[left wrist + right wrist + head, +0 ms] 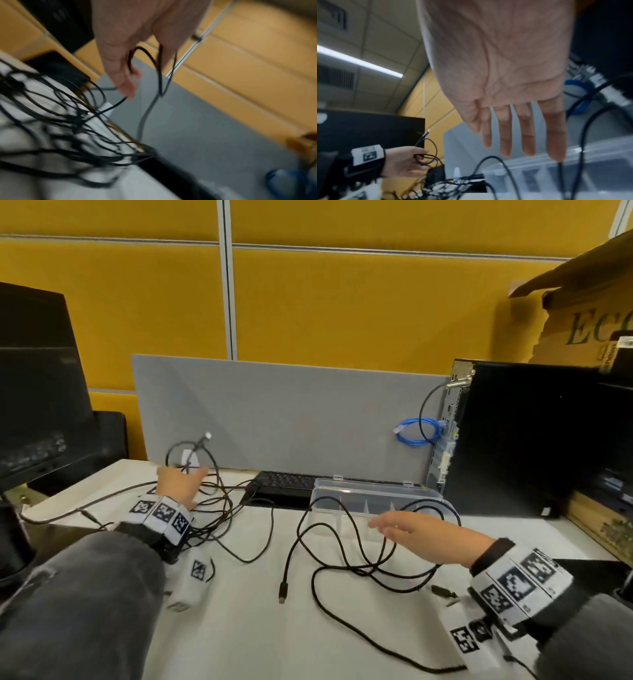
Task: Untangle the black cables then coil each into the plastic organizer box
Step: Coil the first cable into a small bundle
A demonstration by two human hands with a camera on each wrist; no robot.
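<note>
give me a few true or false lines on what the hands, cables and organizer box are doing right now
1. The left hand grips loops of a black cable. True.
2. The right hand pinches a cable plug. False: its fingers are straight and hold nothing.
3. The plastic organizer box is open, with a black cable looped over it. True.
4. The blue cable lies coiled inside the box. False: it hangs by the computer tower.
5. A keyboard lies behind the box. True.

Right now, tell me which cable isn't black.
The blue cable, coiled beside the computer tower at the back right. Every other cable on the table is black.
</note>
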